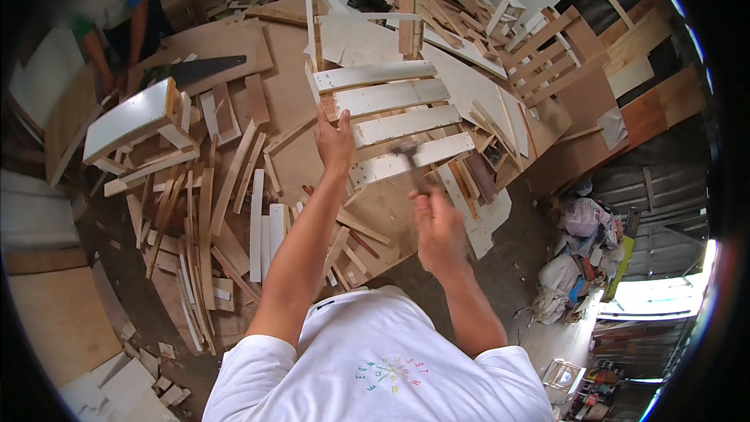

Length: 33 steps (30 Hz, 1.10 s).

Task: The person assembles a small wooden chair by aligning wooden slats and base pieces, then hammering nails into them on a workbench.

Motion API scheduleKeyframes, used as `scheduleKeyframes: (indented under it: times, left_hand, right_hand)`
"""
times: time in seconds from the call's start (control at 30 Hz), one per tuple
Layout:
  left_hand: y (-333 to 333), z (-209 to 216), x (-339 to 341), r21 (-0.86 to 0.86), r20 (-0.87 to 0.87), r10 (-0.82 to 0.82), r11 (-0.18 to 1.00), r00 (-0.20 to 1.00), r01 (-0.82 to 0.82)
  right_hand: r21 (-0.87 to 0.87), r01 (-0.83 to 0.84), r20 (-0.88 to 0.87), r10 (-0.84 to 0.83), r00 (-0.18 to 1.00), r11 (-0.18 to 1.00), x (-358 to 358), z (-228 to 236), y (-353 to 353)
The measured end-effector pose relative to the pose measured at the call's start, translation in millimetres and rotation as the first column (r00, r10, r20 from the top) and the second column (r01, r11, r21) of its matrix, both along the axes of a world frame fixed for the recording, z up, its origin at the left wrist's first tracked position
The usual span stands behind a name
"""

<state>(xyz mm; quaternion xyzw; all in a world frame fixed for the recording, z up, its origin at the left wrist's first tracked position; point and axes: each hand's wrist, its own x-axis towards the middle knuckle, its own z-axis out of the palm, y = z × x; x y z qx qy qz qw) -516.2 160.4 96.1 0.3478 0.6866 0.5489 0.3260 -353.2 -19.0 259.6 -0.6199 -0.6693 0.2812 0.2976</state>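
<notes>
Right hand (439, 227) closed round hammer (414, 166) | left hand (336, 145) on slatted chair (394, 99) (grip unclear) | wood strips (206, 250), handsaw (205, 69), stool (131, 123) crowding left

White slatted chair (402, 96) is sitting at 12 o'clock. Left hand (336, 146) is touching its left side at 11. Right hand (439, 227) is gripping a hammer (419, 177) at 4, head pointing toward 11 by the nearest slats; contact unclear. Handsaw (205, 70) is lying at 10.

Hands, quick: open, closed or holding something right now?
Left hand: touching the white slatted chair; whether gripping can't be told.
Right hand: closed, holding a hammer by its handle.
</notes>
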Motion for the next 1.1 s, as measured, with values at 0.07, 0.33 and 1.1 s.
scheduleKeyframes:
  times: [0.07,0.33,1.1]
  left_hand:
    - [-2,4,-3,-0.021,0.041,-0.028,0.999,0.999,0.029]
    - [1,0,-5,-0.051,-0.033,0.006,0.999,0.999,-0.007]
    - [-3,-4,12,-0.013,-0.02,-0.061,0.998,0.998,0.061]
  right_hand:
    - [0.131,0.021,-0.096,-0.008,0.995,0.991,0,-5,-2]
    - [0.146,-0.015,0.145,-0.006,0.989,0.989,-10,-32,17]
    - [0.132,-0.068,0.584,-0.022,0.811,0.989,0,-106,-2]
